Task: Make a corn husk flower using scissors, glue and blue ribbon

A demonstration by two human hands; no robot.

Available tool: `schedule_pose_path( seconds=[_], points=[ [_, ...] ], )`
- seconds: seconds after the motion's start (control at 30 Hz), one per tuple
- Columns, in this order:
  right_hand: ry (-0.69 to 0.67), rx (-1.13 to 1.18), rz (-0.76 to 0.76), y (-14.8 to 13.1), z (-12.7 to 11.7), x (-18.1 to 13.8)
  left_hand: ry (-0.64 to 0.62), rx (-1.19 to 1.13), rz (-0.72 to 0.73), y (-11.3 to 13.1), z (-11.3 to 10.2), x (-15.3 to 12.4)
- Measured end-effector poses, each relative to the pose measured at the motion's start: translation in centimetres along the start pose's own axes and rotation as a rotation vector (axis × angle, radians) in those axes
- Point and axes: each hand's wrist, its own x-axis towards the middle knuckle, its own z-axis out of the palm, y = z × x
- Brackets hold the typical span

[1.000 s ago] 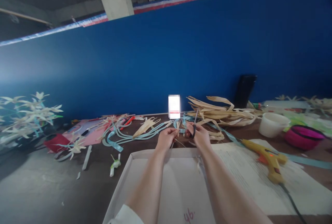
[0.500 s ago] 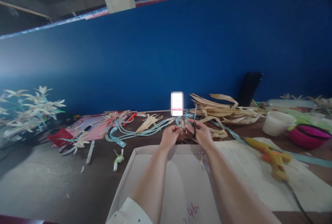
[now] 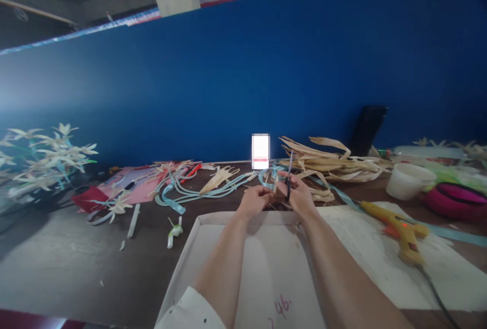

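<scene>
White box: the shallow cardboard tray (image 3: 279, 268) is the landmark, with low folded walls and pinkish handwriting on its floor; a thin pale scrap lies inside its far right corner.
Plastic cup: the white cup (image 3: 404, 183), smooth and tapered, stands beyond the box to the right; its contents are hidden.
Magenta container: the round container (image 3: 456, 200), with a black rim, sits right of the cup, farther from the box.
Scissors: the dark-handled scissors (image 3: 289, 176) point upward just beyond the box's far wall, within the fingers of the right hand (image 3: 299, 198), which are curled around the handles.
Pale strip: a slim piece (image 3: 276, 190) beyond the same wall, at the fingertips of the left hand (image 3: 254, 202), which are pinched together on it; fine detail is too small to tell.
Corn husks: dry, curling tan husks (image 3: 338, 166) lie beyond the box, right of the scissors.
Cords: smooth pale-blue cords (image 3: 213, 196) loop across the counter (image 3: 76, 263), beyond the box to the left.
Glue gun: the yellow glue gun (image 3: 407, 232) lies on printed paper (image 3: 353, 253) right of the box.
</scene>
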Motion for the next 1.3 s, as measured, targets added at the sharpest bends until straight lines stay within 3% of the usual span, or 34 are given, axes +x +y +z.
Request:
schedule_pose_path(
  seconds=[0.27,0.43,0.6,0.8,1.1,1.3],
  points=[
    [0.012,0.055,0.011,1.0,-0.4,0.5,-0.003,0.004,-0.029,0.3,-0.1,-0.1],
    [0.041,0.068,0.034,0.4,-0.3,0.3,0.017,-0.239,-0.069,0.3,-0.2,0.2],
    [-0.045,0.086,0.064,0.0,-0.1,-0.1,0.010,-0.416,-0.097,0.5,-0.3,0.1],
    [-0.197,0.130,0.099,0.1,-0.1,-0.3,-0.084,-0.498,-0.086,0.8,-0.5,-0.3],
    [-0.244,0.104,0.087,-0.4,0.0,-0.5,-0.204,-0.616,-0.081,0.7,-1.2,-0.5],
    [-0.203,0.078,0.084,-0.3,0.0,-0.5,-0.110,-0.660,-0.082,0.7,-0.9,-0.1]
  ],
)
